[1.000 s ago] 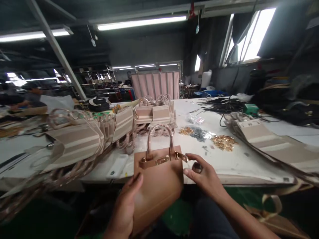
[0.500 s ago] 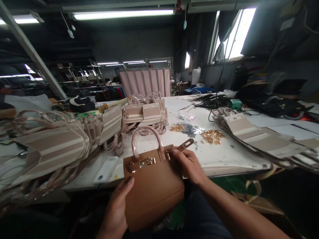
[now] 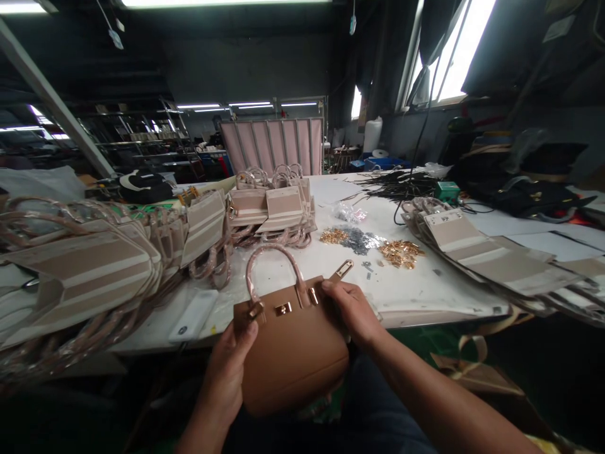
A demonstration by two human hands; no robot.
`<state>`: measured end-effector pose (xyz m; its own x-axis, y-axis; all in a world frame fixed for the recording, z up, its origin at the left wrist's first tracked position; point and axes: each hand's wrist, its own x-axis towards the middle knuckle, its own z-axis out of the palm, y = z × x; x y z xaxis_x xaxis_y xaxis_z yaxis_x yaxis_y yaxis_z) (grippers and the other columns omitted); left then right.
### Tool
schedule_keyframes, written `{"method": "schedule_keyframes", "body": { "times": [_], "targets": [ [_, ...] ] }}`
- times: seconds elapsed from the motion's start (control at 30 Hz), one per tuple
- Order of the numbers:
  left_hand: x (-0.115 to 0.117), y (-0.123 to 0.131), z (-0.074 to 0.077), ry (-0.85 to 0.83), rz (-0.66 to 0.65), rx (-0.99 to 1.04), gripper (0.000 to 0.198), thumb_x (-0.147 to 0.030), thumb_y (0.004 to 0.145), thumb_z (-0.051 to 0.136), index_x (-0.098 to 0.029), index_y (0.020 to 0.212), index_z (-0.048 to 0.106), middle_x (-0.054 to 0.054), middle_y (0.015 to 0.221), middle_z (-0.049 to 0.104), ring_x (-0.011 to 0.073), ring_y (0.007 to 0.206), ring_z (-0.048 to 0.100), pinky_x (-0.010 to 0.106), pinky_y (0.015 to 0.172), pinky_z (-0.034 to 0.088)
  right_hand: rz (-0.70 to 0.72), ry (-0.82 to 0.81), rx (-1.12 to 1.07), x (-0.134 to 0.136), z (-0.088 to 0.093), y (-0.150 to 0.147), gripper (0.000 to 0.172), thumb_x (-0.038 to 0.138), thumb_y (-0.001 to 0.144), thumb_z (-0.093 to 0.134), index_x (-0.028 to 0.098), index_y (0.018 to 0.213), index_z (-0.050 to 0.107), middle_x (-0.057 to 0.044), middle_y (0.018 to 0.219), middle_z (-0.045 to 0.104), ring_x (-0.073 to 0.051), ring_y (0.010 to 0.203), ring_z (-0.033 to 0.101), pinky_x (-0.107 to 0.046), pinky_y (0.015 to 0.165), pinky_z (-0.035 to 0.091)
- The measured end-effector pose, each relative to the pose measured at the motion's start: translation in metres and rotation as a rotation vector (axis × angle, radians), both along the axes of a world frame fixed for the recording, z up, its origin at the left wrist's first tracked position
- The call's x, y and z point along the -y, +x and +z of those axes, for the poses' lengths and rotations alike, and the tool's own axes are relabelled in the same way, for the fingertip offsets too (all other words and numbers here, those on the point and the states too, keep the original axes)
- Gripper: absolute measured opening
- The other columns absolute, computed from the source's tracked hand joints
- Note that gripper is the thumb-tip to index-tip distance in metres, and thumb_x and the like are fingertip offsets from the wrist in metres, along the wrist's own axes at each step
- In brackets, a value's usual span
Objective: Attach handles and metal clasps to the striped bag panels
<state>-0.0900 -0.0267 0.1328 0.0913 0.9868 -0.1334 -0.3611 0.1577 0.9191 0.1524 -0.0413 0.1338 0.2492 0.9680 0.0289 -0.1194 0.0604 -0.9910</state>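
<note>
I clasp the small tan leather handbag [image 3: 293, 362] in my left hand [image 3: 230, 364]; my right hand [image 3: 353, 312] pinches its top edge. Its gold-tipped strap [image 3: 341, 271] seemingly sticks out, not yet fastened.

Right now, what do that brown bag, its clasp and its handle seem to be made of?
The brown bag looks like smooth matte leather or imitation: even tan surface, no weave. Its clasp seems polished gold-toned metal; it glints. The handle appears wrapped in clear film, shiny and crinkled.
</note>
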Motion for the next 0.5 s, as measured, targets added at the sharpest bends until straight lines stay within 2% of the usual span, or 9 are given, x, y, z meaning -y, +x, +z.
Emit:
{"method": "schedule_keyframes", "body": {
  "times": [0.13,0.27,0.37,0.5],
  "targets": [
    [0.001,0.001,-0.005,-0.119,-0.079,0.123,0.081,-0.059,0.074,0.089,-0.023,0.142,0.065,0.013,0.131,0.076,0.0402,0.136,0.062,0.052,0.115,0.051,0.02,-0.067,-0.075,-0.005,-0.009,0.003,0.051,0.059,0.087,0.069,0.023,0.064,0.041,0.007,0.057,0.034,-0.012,0.056,0.025,-0.03,0.053,0.02],
    [-0.001,0.003,-0.01,-0.214,-0.156,0.211,0.084,-0.063,0.076,0.086,-0.022,0.145,0.063,0.014,0.128,0.077,0.0415,0.135,0.063,0.055,0.113,0.052,0.036,-0.082,-0.144,-0.007,-0.014,0.006,0.047,0.059,0.086,0.07,0.022,0.069,0.046,0.006,0.06,0.041,-0.012,0.056,0.031,-0.029,0.054,0.024],
    [-0.006,0.007,-0.015,-0.221,-0.16,0.23,0.084,-0.062,0.076,0.086,-0.021,0.144,0.063,0.015,0.129,0.077,0.0418,0.135,0.062,0.055,0.113,0.052,0.037,-0.083,-0.15,-0.007,-0.014,0.009,0.047,0.06,0.086,0.071,0.022,0.069,0.047,0.005,0.061,0.044,-0.013,0.056,0.033,-0.029,0.055,0.026],
    [-0.014,0.009,-0.025,-0.16,-0.116,0.18,0.082,-0.059,0.076,0.088,-0.022,0.144,0.063,0.014,0.129,0.077,0.0401,0.134,0.063,0.052,0.114,0.051,0.033,-0.088,-0.111,-0.006,-0.011,0.011,0.051,0.059,0.085,0.071,0.023,0.064,0.042,0.006,0.057,0.039,-0.012,0.054,0.03,-0.029,0.053,0.022]
  ]
}}
